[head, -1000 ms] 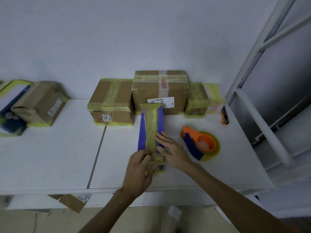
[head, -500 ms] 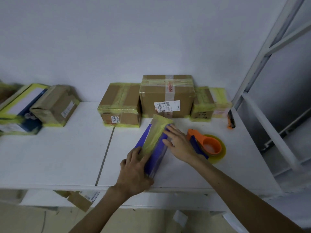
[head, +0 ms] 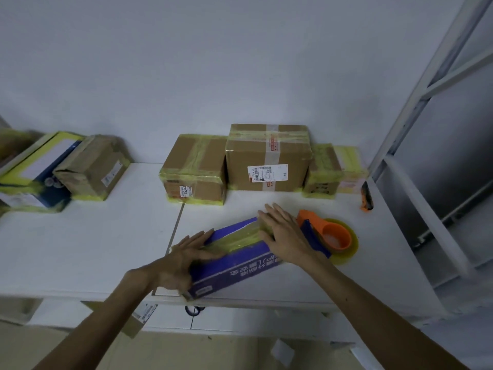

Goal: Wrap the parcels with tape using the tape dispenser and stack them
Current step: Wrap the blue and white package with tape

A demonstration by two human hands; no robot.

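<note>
A long blue box (head: 240,260) with a strip of yellowish tape along its top lies slantwise near the table's front edge. My left hand (head: 184,260) lies flat with straight fingers on its near-left end. My right hand (head: 282,233) presses flat on its far-right end. The orange tape dispenser (head: 330,233) with a yellow tape roll rests on the table just right of my right hand. Taped cardboard parcels (head: 266,158) stand in a row against the wall.
Two more taped parcels (head: 90,169) sit at the far left of the white table (head: 88,244). An orange utility knife (head: 366,200) lies at the back right. A white metal frame (head: 416,182) rises to the right. A box flap hangs under the table's front edge.
The blue box has turned from pointing away from me to lying slantwise, left end near me. Both hands turned with it and now lie flat on its two ends.
</note>
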